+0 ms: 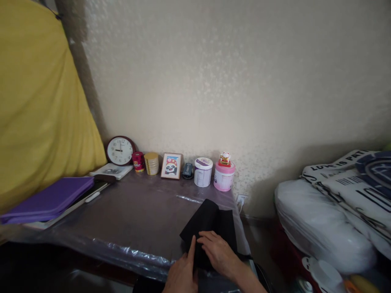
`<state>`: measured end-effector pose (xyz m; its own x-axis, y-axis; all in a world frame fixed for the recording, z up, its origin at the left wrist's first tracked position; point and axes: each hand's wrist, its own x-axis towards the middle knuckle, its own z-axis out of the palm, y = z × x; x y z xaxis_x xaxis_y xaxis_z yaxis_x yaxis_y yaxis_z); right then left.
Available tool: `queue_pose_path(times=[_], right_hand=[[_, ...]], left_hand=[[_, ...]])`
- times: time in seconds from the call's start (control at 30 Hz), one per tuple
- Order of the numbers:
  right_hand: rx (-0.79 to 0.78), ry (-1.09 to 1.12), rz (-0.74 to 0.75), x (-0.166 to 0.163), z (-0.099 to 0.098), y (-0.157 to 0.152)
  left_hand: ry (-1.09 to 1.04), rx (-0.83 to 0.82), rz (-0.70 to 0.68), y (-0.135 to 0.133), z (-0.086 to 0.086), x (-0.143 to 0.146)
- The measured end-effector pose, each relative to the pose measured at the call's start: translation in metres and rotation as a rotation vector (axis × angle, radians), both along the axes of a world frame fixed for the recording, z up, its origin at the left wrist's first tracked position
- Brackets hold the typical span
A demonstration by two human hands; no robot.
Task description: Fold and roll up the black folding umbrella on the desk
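A black, folded, sheet-like piece (207, 221), cloth or thin soft material, lies at the table's right front corner. Two of its flaps stand up at an angle with a fold between them; I cannot make out its exact kind. At its lower left edge is my left hand (183, 272), index finger stretched along the piece and the other fingers curled at its edge, partly hidden. My right hand (218, 252) rests on top from the right, fingers extended to the left and fairly flat, its thumb out of sight. The fingertips of both hands nearly meet.
Along the wall stand a clock (120, 150), a red can (138, 162), a panda picture frame (171, 166) and two round tins, a purple-white one (203, 173) and a pink one (224, 179) topped by a cat figurine (225, 158). Purple folders (51, 199) lie left; bedding (324, 224) is piled right.
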<state>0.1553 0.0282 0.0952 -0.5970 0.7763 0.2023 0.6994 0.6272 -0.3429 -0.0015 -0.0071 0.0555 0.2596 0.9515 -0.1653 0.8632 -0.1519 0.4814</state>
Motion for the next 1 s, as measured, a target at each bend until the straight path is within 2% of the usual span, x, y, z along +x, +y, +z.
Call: queue_pose_path(times=[0.27,0.57,0.8,1.0], right_hand=[[0.024,-0.11,0.044,-0.014,-0.006,0.021],[0.093,-0.25,0.112,-0.016,-0.003,0.066],[0.177,-0.282,-0.008,-0.006,-0.013,0.113],[0.231,-0.286,-0.264,-0.002,-0.01,0.132]], left_hand=[[-0.01,-0.056,0.05,0.002,0.003,0.002],[-0.009,-0.139,0.089,0.005,0.006,0.003],[-0.162,-0.138,0.079,0.007,-0.014,-0.003],[-0.239,-0.187,0.117,0.004,-0.015,-0.003]])
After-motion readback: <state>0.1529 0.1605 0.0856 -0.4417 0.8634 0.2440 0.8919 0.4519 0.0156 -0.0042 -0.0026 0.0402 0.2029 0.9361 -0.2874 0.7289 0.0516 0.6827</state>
